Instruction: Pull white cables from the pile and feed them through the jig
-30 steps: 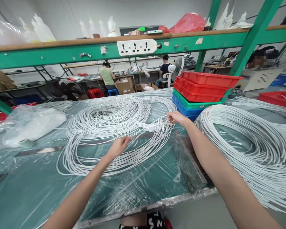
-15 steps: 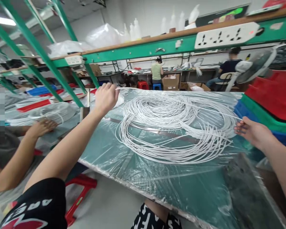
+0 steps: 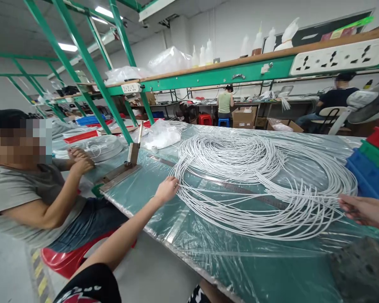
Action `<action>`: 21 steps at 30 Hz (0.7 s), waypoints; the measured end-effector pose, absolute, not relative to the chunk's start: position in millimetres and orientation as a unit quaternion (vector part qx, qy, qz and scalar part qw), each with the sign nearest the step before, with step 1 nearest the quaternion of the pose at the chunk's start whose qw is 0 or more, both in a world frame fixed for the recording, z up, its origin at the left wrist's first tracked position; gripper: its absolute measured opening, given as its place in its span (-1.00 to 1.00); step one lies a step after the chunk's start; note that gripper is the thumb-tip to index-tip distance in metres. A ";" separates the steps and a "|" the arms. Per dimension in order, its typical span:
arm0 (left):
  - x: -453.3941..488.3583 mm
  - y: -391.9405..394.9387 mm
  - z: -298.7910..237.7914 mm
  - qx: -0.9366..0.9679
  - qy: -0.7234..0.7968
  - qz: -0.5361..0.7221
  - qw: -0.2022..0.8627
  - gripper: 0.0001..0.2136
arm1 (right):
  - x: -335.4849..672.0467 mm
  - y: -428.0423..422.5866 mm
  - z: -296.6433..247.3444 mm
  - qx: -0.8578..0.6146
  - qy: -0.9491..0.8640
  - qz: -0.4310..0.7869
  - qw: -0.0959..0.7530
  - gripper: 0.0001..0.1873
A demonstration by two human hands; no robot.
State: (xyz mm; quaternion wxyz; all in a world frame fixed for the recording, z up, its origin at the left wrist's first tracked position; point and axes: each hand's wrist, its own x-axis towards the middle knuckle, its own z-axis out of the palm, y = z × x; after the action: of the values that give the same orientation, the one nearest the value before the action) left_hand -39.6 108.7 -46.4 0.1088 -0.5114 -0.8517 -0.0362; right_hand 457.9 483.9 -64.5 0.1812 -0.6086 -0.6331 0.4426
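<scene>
White cables lie on the table in loose, overlapping coils. A large round coil (image 3: 227,158) is at the back, and a looser front coil (image 3: 249,225) bends toward me, with many cut ends bunched at its right. My left hand (image 3: 167,189) is closed at the left edge of the front coil, its fingertips pinching a cable there. At the right side, my right hand (image 3: 361,208) has thumb and fingers together on a thin white cable that runs into the bunch of ends. Its lower fingers are curled and partly blurred.
Clear film covers the green tabletop (image 3: 259,269), with a steel ruler (image 3: 233,187) under the coils. Colored bins (image 3: 371,168) stand at right; a grey block (image 3: 358,265) lies near front right. A co-worker (image 3: 38,189) sits at left beside a lever cutter (image 3: 129,162). A green shelf beam (image 3: 221,75) spans above.
My left hand has come down and toward me, from above the back coil to the front coil's left edge. My right hand has moved lower, and the view has turned left.
</scene>
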 end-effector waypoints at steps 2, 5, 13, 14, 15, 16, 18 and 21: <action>-32.4 104.4 -61.5 -0.514 -0.853 -0.027 0.086 -0.83 | 458.6 487.1 -66.0 -0.621 -0.584 0.495 0.168 -0.62; -26.8 100.1 -64.7 -0.526 -0.848 -0.018 0.061 -0.76 | 457.5 481.3 -55.8 -0.648 -0.533 0.508 0.194 -0.77; -10.5 127.5 -67.4 -0.644 -0.754 -0.104 0.077 -0.68 | 446.6 463.4 -23.8 -0.623 -0.601 0.438 0.243 -0.88; 0.1 136.6 -68.7 -0.666 -0.732 -0.123 0.070 -0.67 | 446.0 464.9 -22.7 -0.623 -0.596 0.433 0.262 -0.89; 13.5 146.5 -69.4 -0.687 -0.710 -0.143 0.061 -0.66 | 445.6 466.2 -21.8 -0.625 -0.589 0.430 0.277 -0.89; 29.0 157.0 -69.6 -0.705 -0.689 -0.160 0.053 -0.66 | 445.4 467.0 -20.9 -0.626 -0.583 0.430 0.289 -0.91; 62.5 181.2 -69.0 -0.732 -0.654 -0.189 0.038 -0.66 | 445.3 467.5 -19.3 -0.630 -0.571 0.433 0.300 -0.90; 107.4 226.5 -68.8 -0.750 -0.628 -0.210 0.015 -0.66 | 446.6 468.3 -18.1 -0.631 -0.570 0.433 0.300 -0.68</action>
State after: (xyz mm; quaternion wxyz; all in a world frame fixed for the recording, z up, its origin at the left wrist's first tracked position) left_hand 107.4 226.5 -68.8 0.0147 -0.7496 -0.6277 -0.2096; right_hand 446.6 468.3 -18.1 0.3004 -0.6306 -0.5697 0.4331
